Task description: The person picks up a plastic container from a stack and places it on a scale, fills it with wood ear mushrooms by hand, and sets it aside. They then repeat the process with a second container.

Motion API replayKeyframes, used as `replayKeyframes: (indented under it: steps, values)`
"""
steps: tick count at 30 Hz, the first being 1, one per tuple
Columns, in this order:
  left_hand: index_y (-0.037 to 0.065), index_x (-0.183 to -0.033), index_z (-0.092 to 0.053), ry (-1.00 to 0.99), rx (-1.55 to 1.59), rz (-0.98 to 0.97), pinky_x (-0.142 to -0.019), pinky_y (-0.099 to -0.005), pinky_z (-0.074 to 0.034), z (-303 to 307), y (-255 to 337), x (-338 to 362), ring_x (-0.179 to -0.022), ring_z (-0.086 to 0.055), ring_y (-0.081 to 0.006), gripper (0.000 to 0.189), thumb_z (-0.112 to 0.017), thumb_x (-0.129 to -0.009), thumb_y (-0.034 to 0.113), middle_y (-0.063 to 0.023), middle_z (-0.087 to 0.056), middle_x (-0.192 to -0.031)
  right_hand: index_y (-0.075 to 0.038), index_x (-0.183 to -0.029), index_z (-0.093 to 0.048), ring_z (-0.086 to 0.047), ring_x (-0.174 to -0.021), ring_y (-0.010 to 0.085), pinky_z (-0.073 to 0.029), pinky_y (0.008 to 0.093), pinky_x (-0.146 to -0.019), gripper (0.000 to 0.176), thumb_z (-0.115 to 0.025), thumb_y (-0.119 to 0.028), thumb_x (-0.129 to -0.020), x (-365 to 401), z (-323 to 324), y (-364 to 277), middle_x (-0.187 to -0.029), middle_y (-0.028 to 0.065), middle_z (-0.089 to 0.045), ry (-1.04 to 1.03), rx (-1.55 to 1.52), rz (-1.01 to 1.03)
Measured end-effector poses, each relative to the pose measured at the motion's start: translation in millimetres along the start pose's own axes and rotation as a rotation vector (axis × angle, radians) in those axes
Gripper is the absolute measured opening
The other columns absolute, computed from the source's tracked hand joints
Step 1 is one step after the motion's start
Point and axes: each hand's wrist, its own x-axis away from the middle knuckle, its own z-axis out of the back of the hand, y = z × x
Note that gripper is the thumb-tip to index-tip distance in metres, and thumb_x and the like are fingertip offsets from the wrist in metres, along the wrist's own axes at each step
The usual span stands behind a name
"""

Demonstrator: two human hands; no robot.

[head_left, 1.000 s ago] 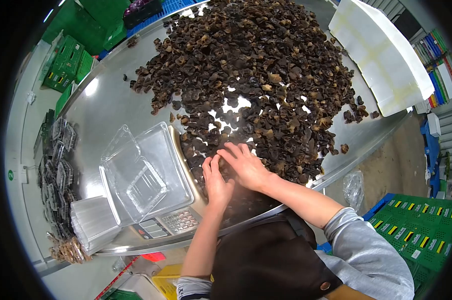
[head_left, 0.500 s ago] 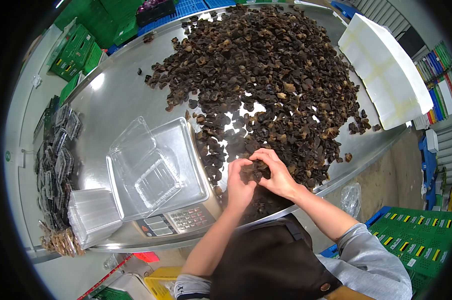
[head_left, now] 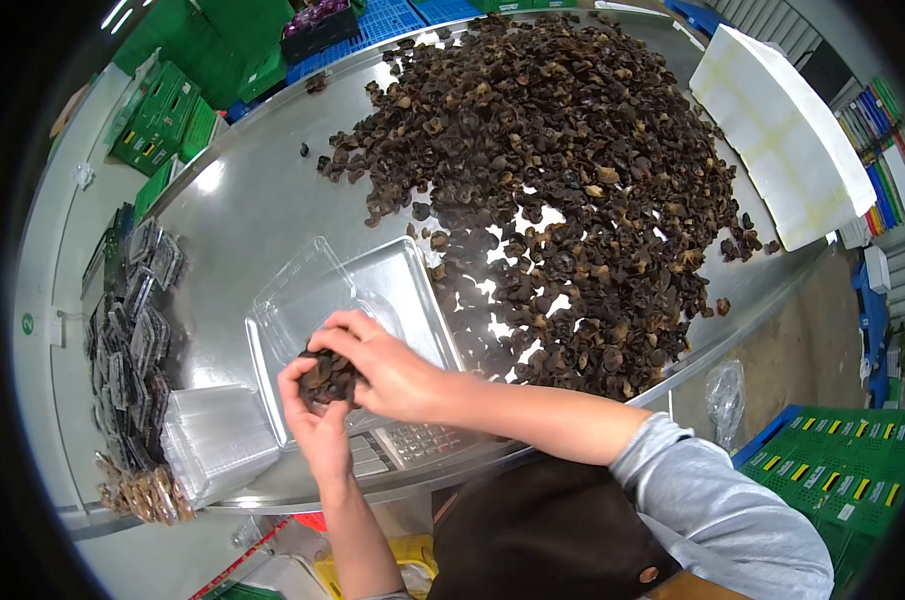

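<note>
The left hand (head_left: 318,430) and the right hand (head_left: 388,370), both bare, are cupped together around a handful of dark brown, crinkled pieces (head_left: 328,380), grasping it between them with fingers curled over its sides, in this single view from the person's head, looking forward and down. The handful is left of centre, above the near part of a scale's square metal pan (head_left: 431,325). On the pan is a clear plastic container (head_left: 381,312), partly hidden by the right hand, with its clear lid (head_left: 308,272) raised open on the far left side. The scale's keypad (head_left: 428,440) shows just below the right forearm. To the right of the scale, a large pile of similar brown pieces (head_left: 573,200) spreads over the shiny metal bench (head_left: 258,200), thick at the far side and thinner nearer the scale, where patches of metal show through. A white box (head_left: 783,140) lies at the pile's right, near the bench edge. Left of the scale is a stack of clear plastic containers (head_left: 213,440), and beyond it a heap of dark, filled packs (head_left: 138,340), with small brown bundles (head_left: 143,490) at its near end. The person wears a dark brown apron (head_left: 553,530) and grey sleeves (head_left: 718,490); green crates (head_left: 843,460) stand at the lower right, beside a crumpled clear plastic bag (head_left: 725,400)
</note>
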Motion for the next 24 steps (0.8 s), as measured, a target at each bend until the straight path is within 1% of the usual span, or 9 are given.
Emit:
replayKeyframes:
  steps: [2, 4, 5, 9, 12, 14, 18, 20, 24]
  values:
    - [0.006, -0.123, -0.051, -0.052, -0.192, 0.09, -0.1, -0.0367, -0.045, 30.2, -22.7, -13.4, -0.12, -0.052, -0.0258, 0.062, -0.055, -0.064, -0.013, -0.0111, -0.054, -0.122, -0.006, -0.128, -0.047, -0.045, -0.119, 0.0415, -0.045, 0.047, -0.097, 0.063, -0.065, 0.008, -0.07, -2.2, -22.2, 25.7, -0.13, 0.0213, -0.041, -0.05, 0.034, -0.013]
    - [0.004, -0.12, -0.051, -0.141, -0.708, -0.059, -0.102, -0.0375, -0.042, 40.3, -39.6, -14.8, -0.112, -0.053, -0.0281, 0.058, -0.051, -0.065, -0.014, -0.0132, -0.053, -0.115, -0.006, -0.133, -0.043, -0.046, -0.121, 0.0433, -0.049, 0.047, -0.095, 0.065, -0.065, 0.006, -0.073, 0.2, -31.6, 35.6, -0.136, 0.026, -0.037, -0.18, 0.386, -0.176]
    - [0.003, -0.127, -0.048, -0.179, -0.768, -0.053, -0.106, -0.0411, -0.039, 34.5, -31.9, -10.9, -0.119, -0.049, -0.0373, 0.063, -0.053, -0.066, -0.013, -0.0206, -0.048, -0.126, -0.006, -0.137, -0.039, -0.043, -0.125, 0.0451, -0.05, 0.048, -0.095, 0.071, -0.068, 0.004, -0.073, 0.1, -27.3, 27.8, -0.142, 0.0289, -0.03, -0.229, 0.373, -0.203]
    - [0.004, -0.141, -0.038, -0.186, -1.052, -0.19, -0.108, -0.0477, -0.037, 21.4, -17.5, 6.9, -0.133, -0.036, -0.045, 0.073, -0.055, -0.072, -0.01, -0.0275, -0.029, -0.148, -0.006, -0.138, -0.039, -0.04, -0.128, 0.0458, -0.05, 0.0469, -0.097, 0.072, -0.069, 0.002, -0.074, 5.8, -14.4, 4.6, -0.146, 0.0289, -0.027, -0.215, 0.434, -0.238]
    - [0.003, -0.14, -0.039, -0.194, -1.177, -0.26, -0.108, -0.0472, -0.037, 20.9, -6.6, 13.9, -0.133, -0.037, -0.0438, 0.071, -0.053, -0.072, -0.012, -0.0259, -0.03, -0.148, -0.005, -0.137, -0.042, -0.044, -0.127, 0.0429, -0.048, 0.045, -0.099, 0.066, -0.071, -0.007, -0.077, 23.0, 7.7, -3.3, -0.147, 0.0259, -0.031, -0.13, 0.539, -0.145]
    - [0.002, -0.138, -0.041, -0.2, -1.157, -0.302, -0.108, -0.0472, -0.037, 28.2, -2.8, 14.8, -0.133, -0.038, -0.0433, 0.069, -0.053, -0.072, -0.012, -0.0249, -0.032, -0.148, -0.004, -0.133, -0.047, -0.051, -0.122, 0.0393, -0.048, 0.0438, -0.099, 0.058, -0.07, -0.014, -0.081, 28.8, 42.5, -1.1, -0.139, 0.0223, -0.045, 0.035, 0.37, -0.14]
    - [0.003, -0.134, -0.049, -0.12, -0.97, -0.348, -0.104, -0.0418, -0.041, 43.1, -8.8, 15.6, -0.134, -0.042, -0.0362, 0.063, -0.051, -0.073, -0.012, -0.0205, -0.039, -0.147, -0.004, -0.116, -0.061, -0.063, -0.102, 0.036, -0.051, 0.0436, -0.088, 0.04, -0.071, -0.022, -0.082, 46.5, 110.0, 68.1, -0.122, 0.0186, -0.06, 0.46, 0.813, -0.661]
    - [0.002, -0.132, -0.05, -0.084, -0.878, -0.309, -0.101, -0.0407, -0.042, 47.1, -10.9, 16.3, -0.131, -0.044, -0.0348, 0.06, -0.053, -0.074, -0.01, -0.0194, -0.041, -0.145, -0.003, -0.107, -0.066, -0.066, -0.093, 0.0367, -0.051, 0.045, -0.086, 0.031, -0.067, -0.023, -0.083, 65.4, 130.0, 109.4, -0.108, 0.0184, -0.065, 0.271, 0.919, -0.865]
    - [0.003, -0.13, -0.051, 0.094, -0.775, -0.28, -0.092, -0.0365, -0.045, 65.7, -21.3, 19.5, -0.126, -0.048, -0.0293, 0.056, -0.056, -0.076, -0.008, -0.0162, -0.046, -0.142, -0.002, -0.086, -0.071, -0.069, -0.081, 0.032, -0.053, 0.0413, -0.074, 0.023, -0.073, -0.024, -0.079, 96.1, 139.3, 117.6, -0.083, 0.0168, -0.071, 0.576, 0.491, -0.717]
